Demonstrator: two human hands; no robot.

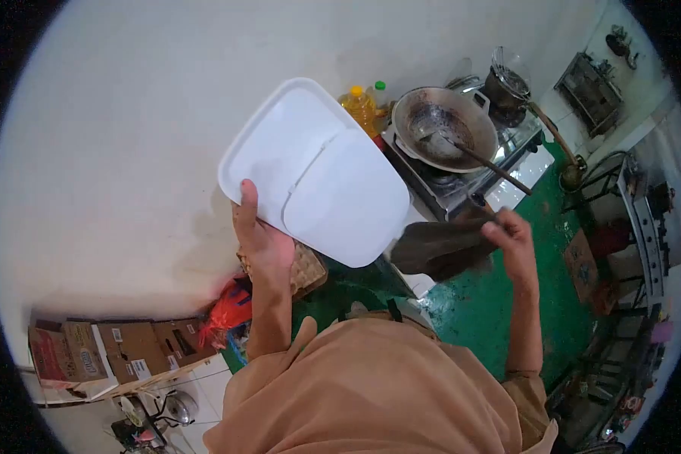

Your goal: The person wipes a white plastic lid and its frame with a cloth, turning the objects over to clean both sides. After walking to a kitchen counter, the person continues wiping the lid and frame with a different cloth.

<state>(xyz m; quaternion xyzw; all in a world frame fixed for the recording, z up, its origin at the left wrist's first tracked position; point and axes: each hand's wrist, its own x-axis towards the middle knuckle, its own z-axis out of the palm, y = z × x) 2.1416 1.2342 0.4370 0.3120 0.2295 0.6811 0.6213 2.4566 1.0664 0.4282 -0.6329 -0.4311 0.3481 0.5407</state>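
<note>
My left hand grips the lower left edge of a white plastic lid, its thumb lying over the rim. The lid is rectangular with rounded corners, and a flap with a hinge line covers one side. It is held up and tilted in front of the wall. Between the fingers of my right hand is pinched a dark cloth, which stretches leftward to beside the lid's lower right corner.
A large wok with a long-handled spatula sits on the gas stove. Behind the lid stands an oil bottle. Cardboard boxes line the lower left, and a metal rack stands at right on the green floor.
</note>
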